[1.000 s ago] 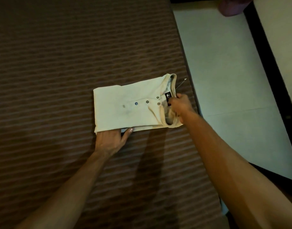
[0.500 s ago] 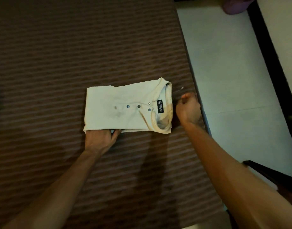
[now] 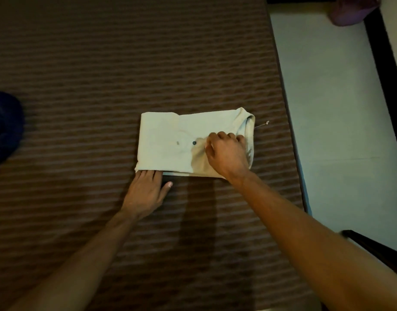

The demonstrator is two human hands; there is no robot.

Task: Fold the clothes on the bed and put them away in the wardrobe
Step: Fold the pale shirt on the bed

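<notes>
Since the frame half a second back, I note that the right hand point(image 3: 226, 154) has come off the bed cover beside the collar and now sits on top of the folded shirt point(image 3: 170, 142), over the placket near the neck opening. The left hand point(image 3: 146, 189) has kept its station at the near left corner of the garment.

Right hand: fingers curled, knuckles up, bearing on the cloth close to the collar point(image 3: 249, 135). The fabric puckers toward the fingertips, so I judge it to be pinching the shirt front, though blur at the fingertips leaves that short of certain. One dark button point(image 3: 194, 142) shows just left of the hand.

Left hand: fingers straight and together, tips tucked under the near edge of the shirt, thumb spread out to the right on the cover. It grasps nothing that I can see.

The shirt is cream-coloured, folded to a compact rectangle, collar toward the right. It lies flat on the brown striped bed cover point(image 3: 103, 75), near the bed's right edge and wholly on the bed. A thin thread or tag point(image 3: 263, 124) sticks out from the collar end.

Elsewhere: a dark blue cloth point(image 3: 4, 129) lies at the far left border of the view. Pale floor point(image 3: 327, 108) runs along the right of the bed, with a purple object point(image 3: 352, 10) at the top right, partly cut off.
</notes>
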